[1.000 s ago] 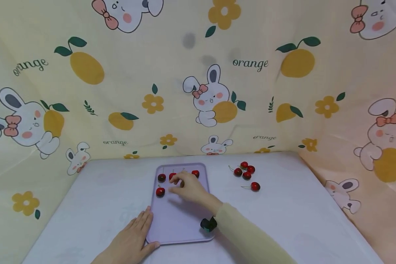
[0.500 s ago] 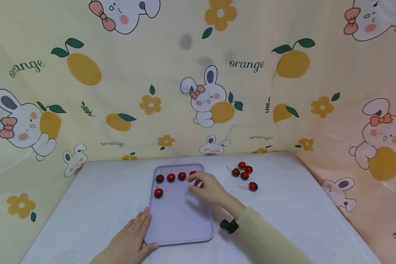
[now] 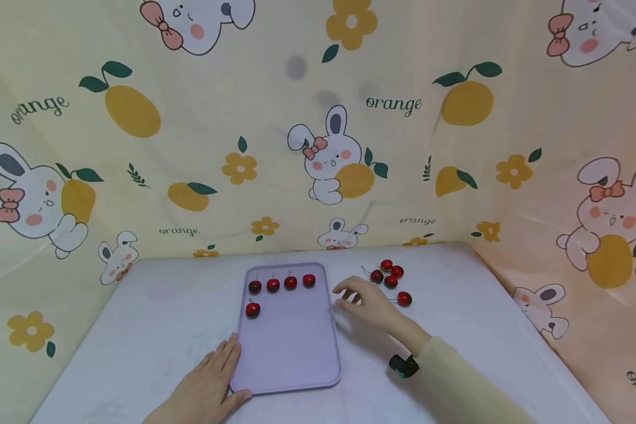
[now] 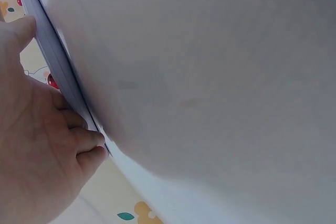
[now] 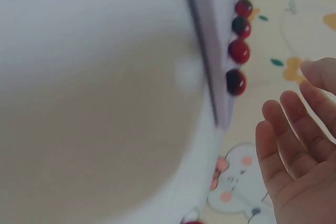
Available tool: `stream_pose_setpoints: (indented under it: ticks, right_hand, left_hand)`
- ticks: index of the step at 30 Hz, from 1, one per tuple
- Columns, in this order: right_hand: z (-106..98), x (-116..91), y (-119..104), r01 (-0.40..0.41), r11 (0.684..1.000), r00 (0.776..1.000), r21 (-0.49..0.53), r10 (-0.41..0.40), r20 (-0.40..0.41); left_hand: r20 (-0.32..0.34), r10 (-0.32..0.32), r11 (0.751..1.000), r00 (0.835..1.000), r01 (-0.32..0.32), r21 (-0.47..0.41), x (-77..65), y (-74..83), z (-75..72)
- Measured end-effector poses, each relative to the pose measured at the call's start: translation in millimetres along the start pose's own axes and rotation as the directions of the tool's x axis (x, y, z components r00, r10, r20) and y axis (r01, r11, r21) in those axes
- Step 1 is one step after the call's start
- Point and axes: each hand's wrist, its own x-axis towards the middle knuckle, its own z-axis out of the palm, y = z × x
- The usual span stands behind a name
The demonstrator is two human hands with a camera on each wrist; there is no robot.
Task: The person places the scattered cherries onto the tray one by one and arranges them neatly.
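A lilac tray lies on the table with a row of several cherries along its far end, among them a cherry at the right. One more cherry sits below the row on the left. My left hand lies flat at the tray's near left corner, thumb and fingertips touching its rim. In the left wrist view those fingers press along the tray edge. My right hand hovers just right of the tray, fingers loosely bent and holding nothing; the right wrist view shows its bare palm.
A cluster of several cherries lies on the white table right of the tray. A separate cherry with its stem is nearer, partly behind my right hand. A printed cloth hangs behind and around the table.
My right hand has moved from over the tray's cherries to the right, past the tray's edge, uncovering the top row. My left hand stays at the tray corner.
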Motion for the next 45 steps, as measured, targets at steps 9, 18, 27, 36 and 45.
stream_pose_setpoints:
  ticks: [9, 18, 27, 36, 45]
  right_hand:
    - [-30, -19, 25, 0.010, 0.999, 1.000, -0.047, -0.010, -0.004]
    - [-61, -30, 46, 0.005, 0.996, 0.999, -0.093, -0.009, -0.047]
    - [-90, -39, 75, -0.069, 0.984, 0.997, -0.166, 0.071, 0.004]
    - [-101, -50, 96, -0.111, 0.973, 0.986, -0.202, 0.133, 0.101]
    - [-99, -54, 102, -0.138, 0.970, 0.976, -0.198, 0.167, 0.139]
  left_hand:
    - [-0.016, 0.007, 1.000, 1.000, -0.007, 0.001, 0.6, -1.2, 2.6]
    - [0.005, -0.006, 1.000, 1.000, 0.006, 0.001, 0.7, -0.3, 2.2]
    - [-0.009, 0.009, 1.000, 1.000, -0.009, -0.005, 0.9, -0.6, 1.8]
    - [-0.014, 0.022, 1.000, 1.000, -0.022, -0.015, 0.9, -0.8, 1.4]
    - [-0.026, 0.027, 1.000, 0.999, -0.027, -0.015, 0.1, -0.4, 0.7]
